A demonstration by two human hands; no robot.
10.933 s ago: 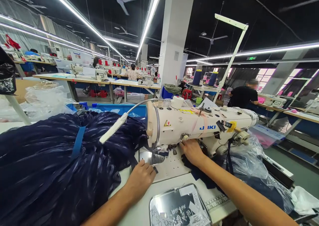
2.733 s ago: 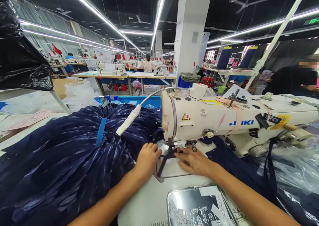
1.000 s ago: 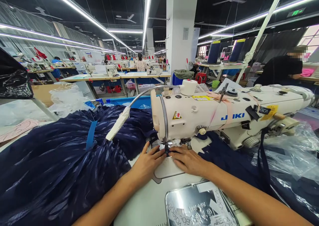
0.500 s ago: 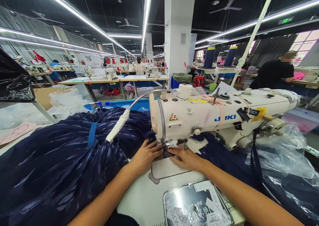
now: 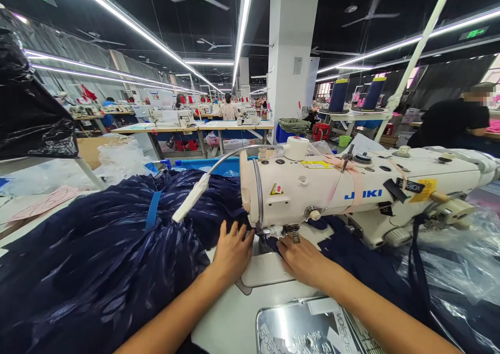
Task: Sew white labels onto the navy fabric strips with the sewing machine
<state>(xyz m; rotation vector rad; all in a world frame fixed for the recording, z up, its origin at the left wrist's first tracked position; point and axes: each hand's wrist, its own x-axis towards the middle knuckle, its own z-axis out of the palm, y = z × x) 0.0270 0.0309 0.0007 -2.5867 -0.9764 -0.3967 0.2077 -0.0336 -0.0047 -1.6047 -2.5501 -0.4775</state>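
A white sewing machine (image 5: 328,182) spans the middle, its presser foot (image 5: 263,244) low over the metal plate (image 5: 265,270). My left hand (image 5: 233,250) lies just left of the foot, fingers stretched and apart against dark navy fabric. The fingertips of my right hand (image 5: 299,257) are bent together at a piece of navy fabric (image 5: 275,245) right of the foot; the machine head partly hides them. A large heap of gathered navy fabric (image 5: 101,255), crossed by a blue strip (image 5: 153,211), fills the left side. More navy cloth (image 5: 363,260) lies behind my right forearm.
A lamp on a bent metal neck (image 5: 191,198) hangs over the left heap. A shiny metal cover (image 5: 304,330) with stickers sits in front. Clear plastic (image 5: 476,250) lies at right, a black plastic bag (image 5: 35,99) at left. Thread cones (image 5: 338,96) stand behind; a person (image 5: 453,117) works at far right.
The view has shifted, so the scene sits further right and slightly lower. My left fingers have lifted and spread, and my right hand has drawn slightly away from the presser foot.
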